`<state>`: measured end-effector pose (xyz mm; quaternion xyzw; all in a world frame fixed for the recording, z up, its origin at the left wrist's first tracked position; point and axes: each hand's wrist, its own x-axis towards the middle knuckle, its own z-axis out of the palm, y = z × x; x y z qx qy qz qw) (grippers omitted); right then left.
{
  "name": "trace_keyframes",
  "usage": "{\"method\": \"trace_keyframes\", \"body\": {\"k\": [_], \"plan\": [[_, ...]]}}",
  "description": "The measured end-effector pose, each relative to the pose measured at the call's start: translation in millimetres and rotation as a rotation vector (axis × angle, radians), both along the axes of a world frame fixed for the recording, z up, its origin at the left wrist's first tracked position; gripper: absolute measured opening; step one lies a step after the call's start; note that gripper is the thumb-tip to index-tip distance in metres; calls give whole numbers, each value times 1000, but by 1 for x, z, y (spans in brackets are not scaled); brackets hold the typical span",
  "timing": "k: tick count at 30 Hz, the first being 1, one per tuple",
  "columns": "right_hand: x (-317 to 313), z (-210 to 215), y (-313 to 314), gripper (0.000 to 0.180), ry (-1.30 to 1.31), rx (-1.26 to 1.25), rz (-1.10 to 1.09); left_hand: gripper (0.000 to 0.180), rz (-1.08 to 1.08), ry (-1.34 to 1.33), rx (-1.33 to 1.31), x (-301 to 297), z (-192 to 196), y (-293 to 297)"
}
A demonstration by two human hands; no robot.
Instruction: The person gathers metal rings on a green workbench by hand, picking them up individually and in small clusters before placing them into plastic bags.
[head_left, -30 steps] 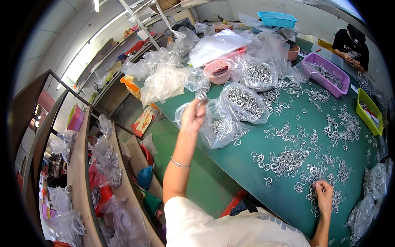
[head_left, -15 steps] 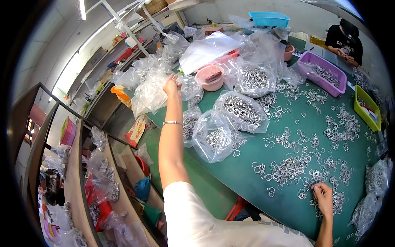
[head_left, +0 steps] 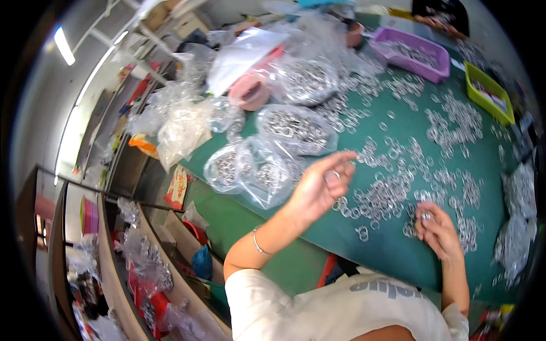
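Note:
My left hand (head_left: 319, 187) is raised over the near left part of the green table, palm up. Its fingers curl around a silver metal ring (head_left: 333, 176), and a bracelet circles the wrist. Nearer the right, my right hand (head_left: 439, 230) pinches another small shiny ring (head_left: 426, 216) just above the tabletop. Between and beyond the hands spreads a loose pile of metal rings (head_left: 382, 196). Clear bags of rings (head_left: 296, 129) lie to the left of the pile. Some blur softens both hands.
A purple basin (head_left: 410, 67) and a lime-green basket (head_left: 489, 105) stand at the far right, near a person in black (head_left: 441, 16). Pink tubs (head_left: 250, 94) and plastic bags fill the far left. Filled bags (head_left: 517, 227) line the right edge. Shelves (head_left: 108, 250) hold more bags at left.
My left hand has come back from the far plastic bags to beside the ring pile. My right hand has lifted off the rings and turned palm up. The view has shifted.

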<state>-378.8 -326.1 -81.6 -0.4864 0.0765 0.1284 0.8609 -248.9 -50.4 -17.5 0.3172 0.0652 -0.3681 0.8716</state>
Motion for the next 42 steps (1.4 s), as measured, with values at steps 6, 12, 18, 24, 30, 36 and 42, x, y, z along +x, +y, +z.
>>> {"method": "trace_keyframes", "body": {"k": [6, 12, 18, 24, 30, 36, 42], "plan": [[0, 1, -3, 35, 33, 356, 70, 40, -247, 107, 80, -58, -65, -64], [-2, -16, -19, 41, -64, 416, 34, 46, -130, 206, -197, -70, -73, -116], [-11, -9, -17, 36, -196, -81, -168, 46, -84, 303, -363, -76, -75, -130], [-9, -1, -7, 32, -662, -1282, -222, 43, -198, 277, -229, -88, -87, -130], [-7, -1, -4, 31, -542, -1059, -272, 42, -136, 161, -86, -80, -87, -107], [-12, -3, -1, 21, -468, -830, 2, 27, 594, 44, -319, -15, -60, -37], [-11, -5, -5, 17, -392, -752, 14, 48, 510, -248, -77, -9, -64, -34]]}}
